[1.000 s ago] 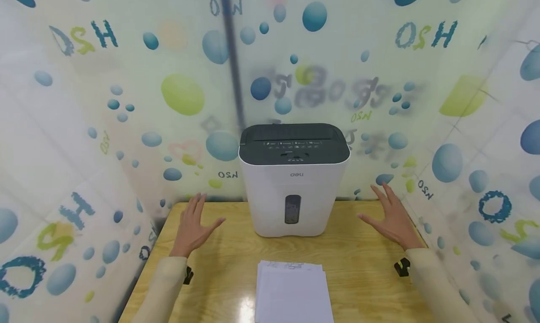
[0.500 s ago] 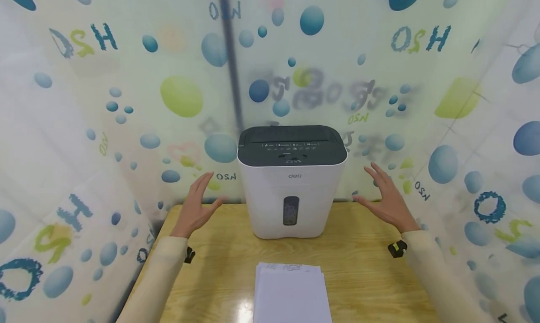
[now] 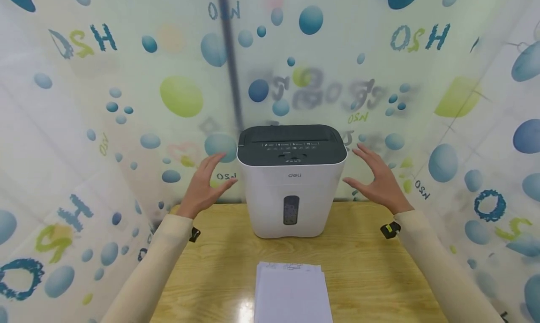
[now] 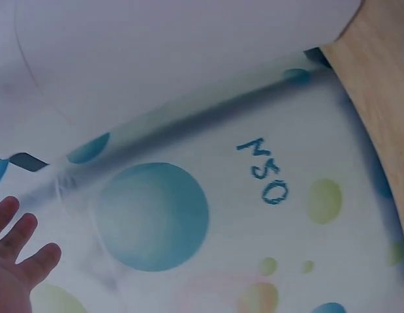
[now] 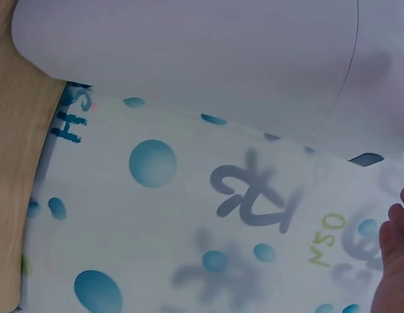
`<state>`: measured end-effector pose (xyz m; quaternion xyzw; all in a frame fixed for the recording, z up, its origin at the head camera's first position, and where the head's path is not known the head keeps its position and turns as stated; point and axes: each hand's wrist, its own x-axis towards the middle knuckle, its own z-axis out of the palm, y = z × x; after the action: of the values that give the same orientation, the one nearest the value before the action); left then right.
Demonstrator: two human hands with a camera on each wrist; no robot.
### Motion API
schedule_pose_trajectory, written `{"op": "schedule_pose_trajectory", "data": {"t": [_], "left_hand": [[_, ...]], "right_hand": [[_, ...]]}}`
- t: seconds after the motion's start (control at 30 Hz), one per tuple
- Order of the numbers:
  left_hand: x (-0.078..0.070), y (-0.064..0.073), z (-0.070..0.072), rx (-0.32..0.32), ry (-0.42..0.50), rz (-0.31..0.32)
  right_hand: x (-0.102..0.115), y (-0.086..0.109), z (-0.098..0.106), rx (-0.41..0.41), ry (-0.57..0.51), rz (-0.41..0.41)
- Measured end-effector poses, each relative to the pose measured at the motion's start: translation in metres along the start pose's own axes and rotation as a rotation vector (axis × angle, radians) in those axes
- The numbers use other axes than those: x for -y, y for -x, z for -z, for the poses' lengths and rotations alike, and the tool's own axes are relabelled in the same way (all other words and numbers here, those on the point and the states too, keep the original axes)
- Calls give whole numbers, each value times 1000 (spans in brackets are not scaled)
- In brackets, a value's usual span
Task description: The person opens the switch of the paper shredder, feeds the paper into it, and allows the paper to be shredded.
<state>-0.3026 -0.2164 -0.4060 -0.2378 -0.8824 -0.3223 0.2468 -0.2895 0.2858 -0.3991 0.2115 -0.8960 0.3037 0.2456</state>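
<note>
A white paper shredder [image 3: 270,196] with a dark grey top [image 3: 291,145] stands upright at the back of the wooden table. My left hand [image 3: 203,188] is raised beside its left side, fingers straight and thumb spread, a small gap from the wall. On the other side my right hand [image 3: 379,184] mirrors it, also spread and apart from the machine. In the left wrist view the left fingers [image 4: 35,264] appear at the lower left, below the pale shredder side [image 4: 175,59]. Right fingers [image 5: 394,238] show at the right edge of the right wrist view.
A stack of white paper [image 3: 293,295] lies on the table [image 3: 219,266] in front of the shredder. Patterned curtains [image 3: 181,41] with blue and green dots hang close behind the table and at both sides.
Both hands have risen from low over the table's sides and moved inward, closer to the upper sides of the shredder. Shredder and paper stack stay in place.
</note>
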Motion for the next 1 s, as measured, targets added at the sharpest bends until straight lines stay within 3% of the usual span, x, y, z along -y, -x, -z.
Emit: {"op": "schedule_pose_trajectory", "data": {"t": [0.4, 0.8, 1.0], "left_hand": [[-35, -37, -3, 48, -21, -171], [-65, -73, -2, 161, -64, -300], [-77, -89, -1, 254, -59, -348]], "right_hand": [[10, -21, -13, -68, -12, 224], [14, -27, -15, -108, -56, 311], [18, -29, -18, -128, -93, 284]]}}
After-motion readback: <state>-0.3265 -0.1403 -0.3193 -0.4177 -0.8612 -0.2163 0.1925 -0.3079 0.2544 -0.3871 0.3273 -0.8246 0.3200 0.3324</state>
